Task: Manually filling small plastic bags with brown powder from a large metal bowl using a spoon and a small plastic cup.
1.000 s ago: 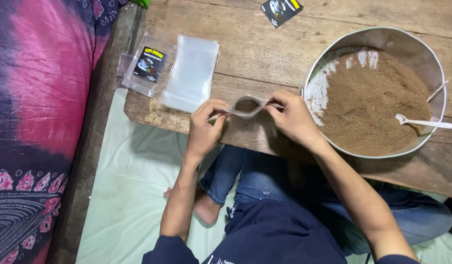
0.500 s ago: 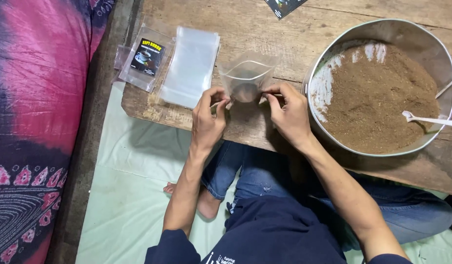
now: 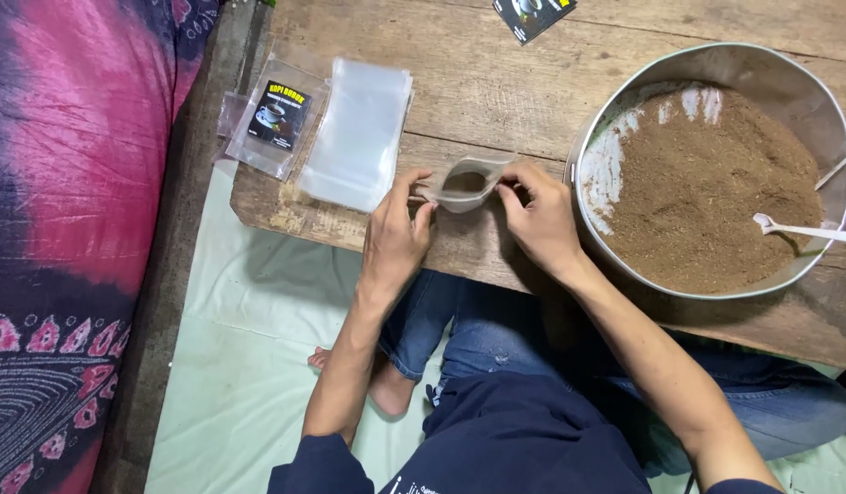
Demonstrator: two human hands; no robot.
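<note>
My left hand (image 3: 396, 233) and my right hand (image 3: 542, 215) both pinch the mouth of a small clear plastic pouch (image 3: 466, 183), held open over the wooden table (image 3: 496, 82). Brown powder shows inside the pouch. To the right stands a large round metal pan (image 3: 716, 64) filled with brown powder (image 3: 706, 192), with a white plastic spoon (image 3: 798, 229) lying in it. A stack of empty clear pouches (image 3: 359, 133) lies to the left of my hands.
A clear packet with a black label (image 3: 277, 114) lies at the table's left end, and another black label (image 3: 531, 14) at the far edge. A pink and purple patterned cloth (image 3: 66, 183) lies to the left. Pale green sheeting (image 3: 249, 366) covers the floor.
The pouch has tipped from upright, its mouth facing away, to lying flatter with its mouth pulled open between my hands. Both hands stayed at the table's near edge.
</note>
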